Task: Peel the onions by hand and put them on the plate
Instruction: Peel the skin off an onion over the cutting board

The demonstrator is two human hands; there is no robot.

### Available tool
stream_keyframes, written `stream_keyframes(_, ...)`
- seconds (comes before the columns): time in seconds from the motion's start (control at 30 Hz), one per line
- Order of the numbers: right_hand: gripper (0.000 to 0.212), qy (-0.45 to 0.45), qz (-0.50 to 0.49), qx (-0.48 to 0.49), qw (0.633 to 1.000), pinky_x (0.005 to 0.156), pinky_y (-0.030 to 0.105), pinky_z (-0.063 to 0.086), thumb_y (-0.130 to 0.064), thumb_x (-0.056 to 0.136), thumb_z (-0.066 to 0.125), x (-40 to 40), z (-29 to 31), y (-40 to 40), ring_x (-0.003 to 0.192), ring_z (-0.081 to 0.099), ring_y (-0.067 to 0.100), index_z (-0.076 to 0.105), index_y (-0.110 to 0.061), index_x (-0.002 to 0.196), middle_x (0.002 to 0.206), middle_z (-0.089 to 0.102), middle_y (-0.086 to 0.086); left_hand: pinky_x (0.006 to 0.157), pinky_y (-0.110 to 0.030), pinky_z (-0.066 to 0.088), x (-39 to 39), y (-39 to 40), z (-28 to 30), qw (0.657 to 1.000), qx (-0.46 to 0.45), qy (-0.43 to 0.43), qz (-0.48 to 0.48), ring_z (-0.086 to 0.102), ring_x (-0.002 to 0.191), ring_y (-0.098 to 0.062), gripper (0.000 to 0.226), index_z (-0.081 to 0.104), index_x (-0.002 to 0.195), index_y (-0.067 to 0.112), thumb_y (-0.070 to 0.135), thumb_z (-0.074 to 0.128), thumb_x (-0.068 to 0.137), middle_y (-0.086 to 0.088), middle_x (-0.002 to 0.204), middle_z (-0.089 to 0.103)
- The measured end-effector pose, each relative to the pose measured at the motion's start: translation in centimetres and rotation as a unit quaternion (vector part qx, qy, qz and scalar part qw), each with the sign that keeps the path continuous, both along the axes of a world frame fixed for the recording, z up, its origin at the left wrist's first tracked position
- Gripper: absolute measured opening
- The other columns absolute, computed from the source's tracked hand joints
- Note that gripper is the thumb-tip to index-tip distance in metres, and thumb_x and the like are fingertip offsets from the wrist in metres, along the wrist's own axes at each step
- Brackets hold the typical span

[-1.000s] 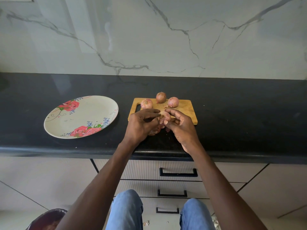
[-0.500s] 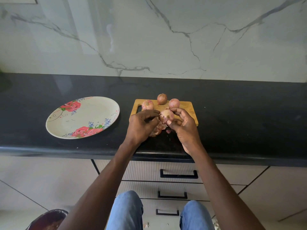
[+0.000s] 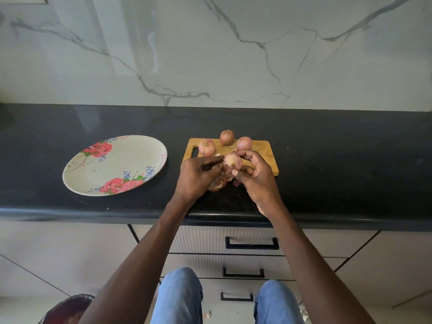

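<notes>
Since earlier, onion [image 3: 232,163] sits higher between the hands | right hand [image 3: 257,176] curls around it | left hand [image 3: 196,175] pinches its skin — above cutting board [image 3: 268,160] front edge | plate [image 3: 112,167] left, apart.

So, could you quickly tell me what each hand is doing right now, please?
Left hand: pinching skin on the held onion.
Right hand: closed around that onion.

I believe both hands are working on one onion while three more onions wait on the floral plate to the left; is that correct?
Not quite: the head view shows the three onions waiting on the wooden cutting board; the floral plate holds none. Both the left hand and right hand do work on one onion.
</notes>
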State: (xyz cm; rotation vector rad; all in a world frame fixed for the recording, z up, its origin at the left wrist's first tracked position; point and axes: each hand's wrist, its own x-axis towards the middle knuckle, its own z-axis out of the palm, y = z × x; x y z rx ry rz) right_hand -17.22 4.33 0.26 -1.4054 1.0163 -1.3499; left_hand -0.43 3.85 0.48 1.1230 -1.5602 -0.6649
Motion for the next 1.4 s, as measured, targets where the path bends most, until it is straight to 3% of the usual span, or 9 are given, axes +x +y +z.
stream_keyframes(0.27, 0.034, 0.013, -0.003, 0.003, 1.0, 0.069, 0.028, 0.058, -0.003, 0.09, 0.073, -0.1, 0.0, 0.0, 0.094, 0.072, 0.014, 0.06, -0.015, 0.119, 0.109, 0.072, -0.005, 0.077, -0.022, 0.058, -0.1, 0.2, 0.2, 0.999, 0.016, 0.034, -0.03, 0.074, 0.089, -0.008, 0.028, 0.071, 0.116, 0.016, 0.009, 0.075, 0.088, 0.015, 0.091, 0.075)
stream_keyframes(0.47, 0.032, 0.031, -0.007, -0.001, 1.0, 0.069, 0.026, 0.056, -0.006, 0.09, 0.074, 0.0, -0.2, -0.2, 0.095, 0.072, 0.014, 0.061, -0.02, 0.115, 0.114, 0.071, -0.001, 0.07, -0.015, 0.055, -0.3, 0.4, 0.2, 1.0, -0.008, -0.005, -0.01, 0.071, 0.081, 0.003, 0.026, 0.071, 0.114, 0.015, 0.008, 0.074, 0.09, 0.025, 0.085, 0.071)
stream_keyframes(0.57, 0.033, 0.04, -0.008, -0.007, 0.999, 0.071, 0.025, 0.054, -0.006, 0.089, 0.074, 0.1, -0.3, -0.2, 0.097, 0.071, 0.013, 0.061, -0.019, 0.116, 0.118, 0.069, -0.004, 0.065, -0.031, 0.058, -0.2, 0.3, 0.1, 0.999, -0.035, -0.033, 0.025, 0.072, 0.077, -0.015, 0.022, 0.075, 0.113, 0.015, 0.012, 0.072, 0.091, 0.01, 0.083, 0.076)
stream_keyframes(0.63, 0.033, 0.045, -0.011, -0.009, 0.999, 0.072, 0.025, 0.055, -0.005, 0.089, 0.074, 0.2, -0.4, -0.2, 0.097, 0.071, 0.011, 0.061, -0.018, 0.117, 0.118, 0.068, -0.006, 0.066, -0.036, 0.056, -0.1, 0.1, -0.1, 0.997, -0.045, -0.044, 0.041, 0.071, 0.074, -0.013, 0.021, 0.076, 0.112, 0.009, 0.012, 0.071, 0.092, 0.002, 0.087, 0.077)
stream_keyframes(0.77, 0.032, 0.03, -0.015, 0.001, 0.999, 0.068, 0.026, 0.056, -0.007, 0.089, 0.075, 0.0, -0.3, -0.1, 0.093, 0.072, 0.012, 0.061, -0.018, 0.116, 0.113, 0.071, -0.005, 0.068, -0.016, 0.054, -0.1, 0.2, -0.2, 0.998, -0.032, -0.04, 0.03, 0.068, 0.079, 0.005, 0.023, 0.074, 0.116, 0.009, 0.009, 0.069, 0.093, 0.009, 0.093, 0.074)
stream_keyframes(0.93, 0.032, 0.008, -0.027, -0.001, 1.0, 0.07, 0.036, 0.061, -0.013, 0.089, 0.077, 0.0, -0.1, 0.0, 0.093, 0.073, 0.018, 0.061, -0.016, 0.117, 0.112, 0.071, -0.001, 0.074, -0.016, 0.056, -0.2, 0.4, 0.0, 0.999, -0.037, -0.027, 0.001, 0.072, 0.088, 0.001, 0.028, 0.072, 0.118, 0.008, 0.014, 0.073, 0.091, 0.008, 0.096, 0.074)
stream_keyframes(1.07, 0.031, 0.013, -0.028, -0.002, 1.0, 0.073, 0.041, 0.062, -0.008, 0.09, 0.075, -0.1, -0.1, -0.1, 0.095, 0.073, 0.019, 0.061, -0.016, 0.117, 0.111, 0.072, 0.0, 0.083, -0.009, 0.05, -0.1, 0.1, -0.3, 0.991, -0.113, -0.072, 0.023, 0.064, 0.099, 0.013, 0.024, 0.073, 0.114, 0.002, 0.008, 0.072, 0.091, -0.002, 0.11, 0.073)
stream_keyframes(1.2, 0.031, 0.014, -0.028, 0.005, 1.0, 0.072, 0.038, 0.062, -0.005, 0.09, 0.074, -0.1, -0.3, -0.3, 0.095, 0.073, 0.018, 0.063, -0.018, 0.116, 0.11, 0.073, 0.002, 0.083, -0.01, 0.05, -0.2, 0.0, -0.4, 0.977, -0.165, -0.131, 0.017, 0.062, 0.1, 0.0, 0.02, 0.074, 0.11, -0.003, 0.004, 0.068, 0.093, -0.012, 0.111, 0.073)
stream_keyframes(1.4, 0.035, 0.018, -0.025, 0.007, 1.0, 0.075, 0.037, 0.063, -0.005, 0.093, 0.07, -0.1, -0.3, -0.5, 0.101, 0.071, 0.018, 0.066, -0.035, 0.109, 0.114, 0.072, 0.002, 0.076, -0.038, 0.053, -0.3, 0.0, -1.0, 0.957, -0.173, -0.231, 0.02, 0.069, 0.086, -0.027, 0.024, 0.075, 0.099, -0.002, 0.016, 0.06, 0.095, -0.014, 0.098, 0.074)
